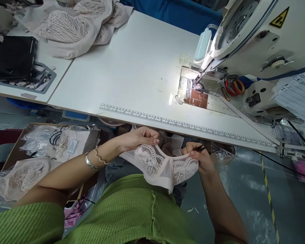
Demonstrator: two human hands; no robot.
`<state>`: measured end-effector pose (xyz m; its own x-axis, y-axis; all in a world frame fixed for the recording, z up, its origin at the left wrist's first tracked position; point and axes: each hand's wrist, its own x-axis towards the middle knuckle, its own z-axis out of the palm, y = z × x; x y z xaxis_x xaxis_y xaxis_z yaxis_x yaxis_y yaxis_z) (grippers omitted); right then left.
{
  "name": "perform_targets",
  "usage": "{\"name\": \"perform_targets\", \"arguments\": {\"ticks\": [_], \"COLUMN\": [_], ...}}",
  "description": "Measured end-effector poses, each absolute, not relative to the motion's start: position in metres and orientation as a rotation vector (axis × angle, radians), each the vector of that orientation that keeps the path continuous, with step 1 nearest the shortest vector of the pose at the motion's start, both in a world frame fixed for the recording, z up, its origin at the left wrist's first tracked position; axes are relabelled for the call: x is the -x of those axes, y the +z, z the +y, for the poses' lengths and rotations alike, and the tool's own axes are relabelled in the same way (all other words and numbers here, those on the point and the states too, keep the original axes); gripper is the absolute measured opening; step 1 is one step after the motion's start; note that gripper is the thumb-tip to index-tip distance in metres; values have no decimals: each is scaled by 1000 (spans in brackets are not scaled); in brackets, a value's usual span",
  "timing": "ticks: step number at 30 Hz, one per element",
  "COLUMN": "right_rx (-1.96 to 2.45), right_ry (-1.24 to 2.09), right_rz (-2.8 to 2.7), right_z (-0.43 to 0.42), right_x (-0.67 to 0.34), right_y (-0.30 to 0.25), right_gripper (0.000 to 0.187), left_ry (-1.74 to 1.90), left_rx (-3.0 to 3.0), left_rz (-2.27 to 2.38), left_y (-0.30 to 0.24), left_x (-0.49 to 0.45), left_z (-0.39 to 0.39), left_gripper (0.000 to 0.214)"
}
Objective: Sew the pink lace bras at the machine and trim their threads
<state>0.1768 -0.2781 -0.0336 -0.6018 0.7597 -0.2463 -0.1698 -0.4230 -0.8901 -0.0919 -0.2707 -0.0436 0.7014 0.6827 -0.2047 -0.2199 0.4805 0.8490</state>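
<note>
A pale pink lace bra is stretched between my two hands, just in front of the table edge and above my lap. My left hand pinches its upper edge beside one lace cup, thumb on top. The other cup's top edge is gripped by my right hand. A small dark pointed tool, perhaps thread snips, sticks out of the right fingers; its handle is hidden. Behind the bra hangs more pale fabric, partly covered.
A sewing machine stands at the right with its lamp lit, a pale strip running from it. Red-and-orange-handled scissors lie beside it. More lace pieces are heaped at the far left. A full carton sits below left.
</note>
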Motion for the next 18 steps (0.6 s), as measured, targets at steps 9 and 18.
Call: {"name": "perform_targets", "arguments": {"ticks": [9,18], "right_rx": [786,871], "right_ry": [1977,1926], "right_rz": [-1117,-1137], "right_z": [-282,-283], "right_x": [-174,-175], "right_y": [-35,-33], "right_gripper": [46,49], "left_ry": [600,593], "left_rx": [-892,-937], "left_rz": [591,606], "left_y": [-32,-30], "left_x": [89,89], "left_z": [-271,-270], "left_gripper": [50,48]}}
